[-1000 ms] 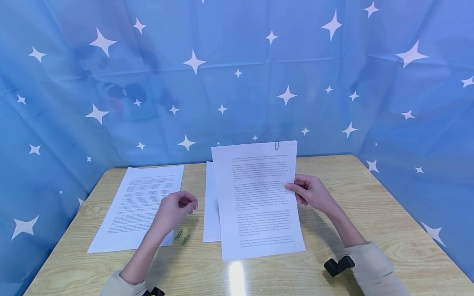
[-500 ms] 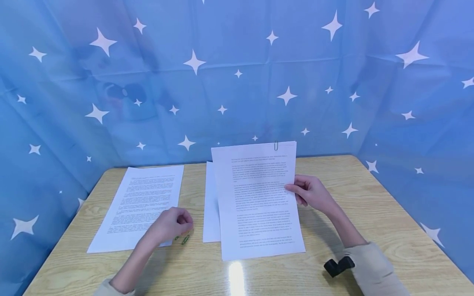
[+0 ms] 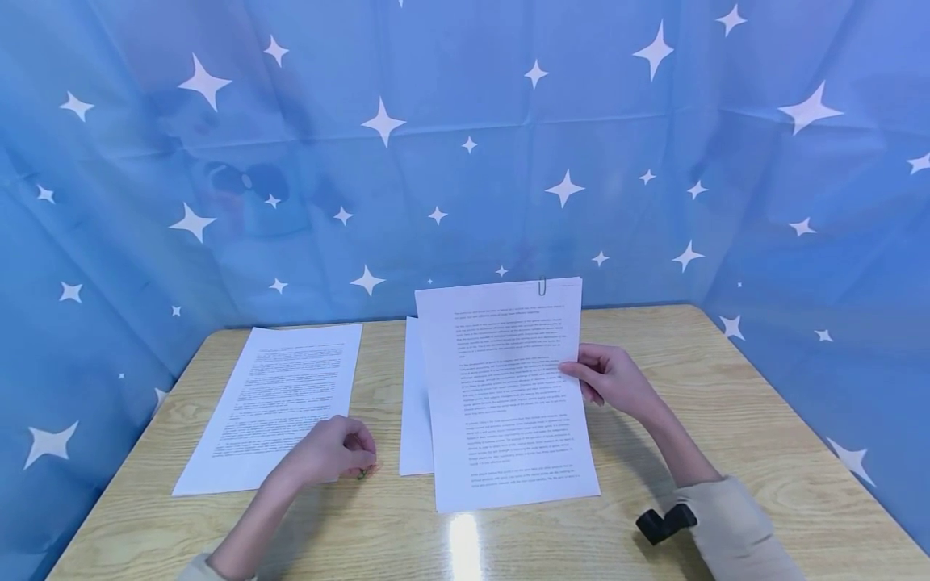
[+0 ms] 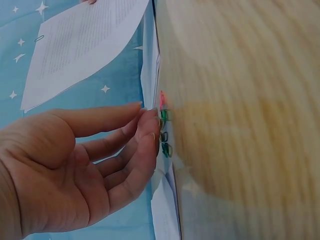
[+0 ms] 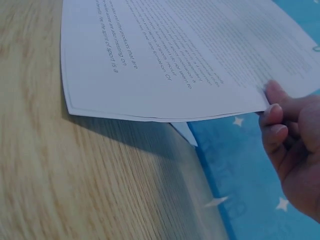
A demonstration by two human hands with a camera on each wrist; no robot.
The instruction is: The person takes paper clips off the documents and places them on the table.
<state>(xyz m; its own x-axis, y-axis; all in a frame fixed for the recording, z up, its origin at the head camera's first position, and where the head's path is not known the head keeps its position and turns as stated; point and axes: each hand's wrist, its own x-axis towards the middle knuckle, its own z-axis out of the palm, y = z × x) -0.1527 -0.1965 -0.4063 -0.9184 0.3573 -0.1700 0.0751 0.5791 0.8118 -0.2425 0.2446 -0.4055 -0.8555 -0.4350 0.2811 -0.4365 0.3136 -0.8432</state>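
Observation:
My right hand (image 3: 617,379) pinches the right edge of several printed sheets (image 3: 508,387), thumb in front and fingers behind. The sheets lean up off the table, and a green paper clip (image 3: 542,286) sits on their top edge. My left hand (image 3: 327,452) is low over the table, thumb and fingers curved and brought close together beside a few small paper clips (image 3: 363,473). In the left wrist view, a pink clip (image 4: 162,99) and green clips (image 4: 165,115) lie right at its fingertips. No clip shows between those fingers; the hand partly hides the clips in the head view.
A printed stack (image 3: 291,371) lies flat at the left of the wooden table (image 3: 676,347). More white paper (image 3: 414,403) lies behind the raised sheets. A blue curtain with white stars (image 3: 465,186) hangs behind the table and at both sides.
My left hand has come down and slightly left, from above the clips to beside them at table level. My right hand keeps the clipped sheets in the same place.

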